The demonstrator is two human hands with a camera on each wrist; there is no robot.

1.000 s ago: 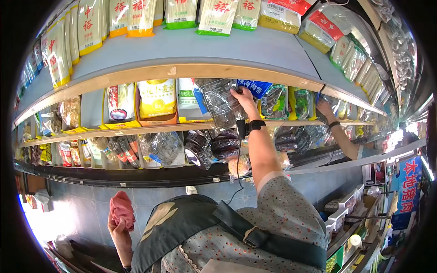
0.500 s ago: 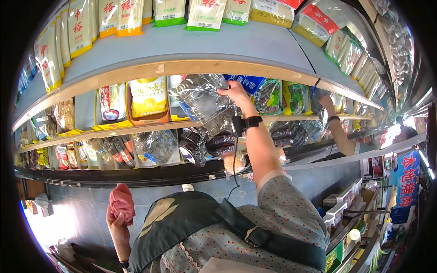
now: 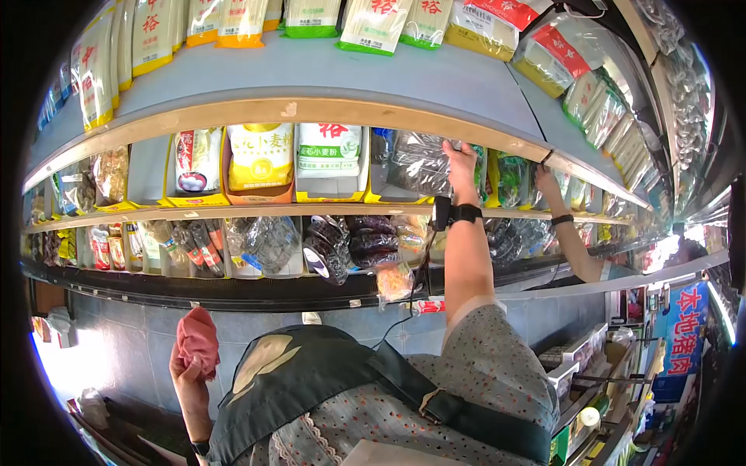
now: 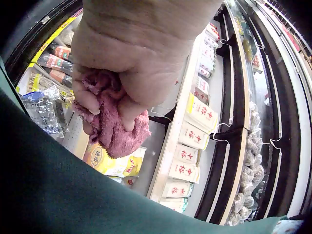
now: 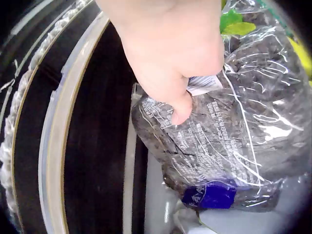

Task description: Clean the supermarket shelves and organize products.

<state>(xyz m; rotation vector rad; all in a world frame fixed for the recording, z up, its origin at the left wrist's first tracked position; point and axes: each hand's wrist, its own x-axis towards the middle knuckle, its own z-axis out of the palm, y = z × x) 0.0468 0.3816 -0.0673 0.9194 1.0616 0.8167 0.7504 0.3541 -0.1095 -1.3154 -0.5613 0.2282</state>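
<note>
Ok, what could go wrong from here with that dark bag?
The dark bag looks slick and might slip from the right hand touching it. The cable hangs beside the orange pack and could snag it. The left hand holds the pink cloth, so a slip might go uncaught.

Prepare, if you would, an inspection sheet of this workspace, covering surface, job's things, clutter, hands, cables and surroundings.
Surface: grey upper shelf, printed packs along its back.
Job's things: clear-wrapped dark package on the tier below; pink cloth.
Clutter: an orange packet overlaps the black front ledge in the head view.
Hands: right hand touches the package, thumb on its front, other fingers unclear; left hand grips the cloth.
Cables: one dark cable hanging below the right wrist.
Surroundings: tiled floor, blue sign.
</note>
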